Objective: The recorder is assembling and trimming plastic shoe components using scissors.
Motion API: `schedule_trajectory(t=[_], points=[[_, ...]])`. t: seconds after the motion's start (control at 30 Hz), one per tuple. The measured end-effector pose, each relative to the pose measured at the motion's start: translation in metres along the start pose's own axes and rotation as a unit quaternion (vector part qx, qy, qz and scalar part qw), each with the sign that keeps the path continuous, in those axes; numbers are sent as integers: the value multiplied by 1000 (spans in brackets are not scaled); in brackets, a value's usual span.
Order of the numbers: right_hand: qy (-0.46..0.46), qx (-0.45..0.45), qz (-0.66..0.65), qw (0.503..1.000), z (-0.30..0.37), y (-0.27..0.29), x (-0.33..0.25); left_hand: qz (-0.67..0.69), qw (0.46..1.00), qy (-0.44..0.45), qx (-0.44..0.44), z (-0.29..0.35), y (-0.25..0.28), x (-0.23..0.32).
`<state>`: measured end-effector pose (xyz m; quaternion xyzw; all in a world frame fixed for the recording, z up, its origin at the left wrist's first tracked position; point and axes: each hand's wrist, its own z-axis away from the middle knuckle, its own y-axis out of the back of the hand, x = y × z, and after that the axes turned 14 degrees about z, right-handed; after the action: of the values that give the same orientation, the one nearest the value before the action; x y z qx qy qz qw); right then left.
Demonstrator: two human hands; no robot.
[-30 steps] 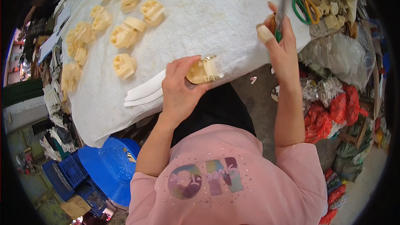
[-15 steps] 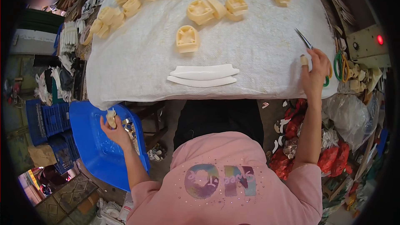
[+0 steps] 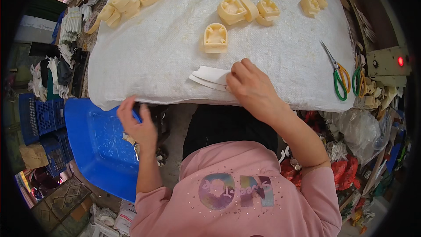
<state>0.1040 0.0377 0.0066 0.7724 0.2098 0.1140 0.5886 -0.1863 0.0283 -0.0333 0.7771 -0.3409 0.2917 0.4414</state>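
Observation:
On the cloth-covered table lie two thin curved white strips (image 3: 209,75), one overlapping the other. My right hand (image 3: 254,85) covers their right end, its fingers closed on the upper strip; the fingertips are partly hidden. Above the rim of the blue basin (image 3: 98,162), near the table's front edge, my left hand (image 3: 139,123) has its fingers apart, slightly blurred, with nothing seen in them. A pair of scissors (image 3: 336,66) with one green and one orange handle lies at the table's right side. Beyond the strips stands a cream moulded piece (image 3: 215,38) with an arched outline.
More cream moulded pieces (image 3: 232,10) lie in groups along the far part of the white cloth (image 3: 153,57). Blue crates (image 3: 44,118) stand at the left. Clear plastic bags (image 3: 368,131) and red bags (image 3: 346,169) crowd the floor at the right.
My right hand has put the scissors down and come left to the white strips. My left hand has let go of a small cream piece and moved up and right from over the basin.

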Motion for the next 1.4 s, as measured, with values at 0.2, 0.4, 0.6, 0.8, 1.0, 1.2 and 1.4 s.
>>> schedule_trajectory(t=[0.2,0.4,0.6,0.8,1.0,1.2,1.4], points=[[72,-15,89,993,-6,-6,-4,170,960,-167,-149,1,-57,62],[53,-23,41,997,-7,2,10,193,919,-248,-236,10,-86,78],[122,-107,105,981,-17,7,-4,124,933,-260,-215,19,-98,64],[54,-66,34,996,-13,7,10,140,924,-272,-229,23,-96,61],[126,-98,128,979,-19,6,-10,143,928,-270,-216,25,-95,56],[112,-99,112,982,-23,8,-8,161,928,-271,-201,24,-97,57],[26,-91,-65,993,-14,14,27,101,934,-266,-218,20,-94,67]])
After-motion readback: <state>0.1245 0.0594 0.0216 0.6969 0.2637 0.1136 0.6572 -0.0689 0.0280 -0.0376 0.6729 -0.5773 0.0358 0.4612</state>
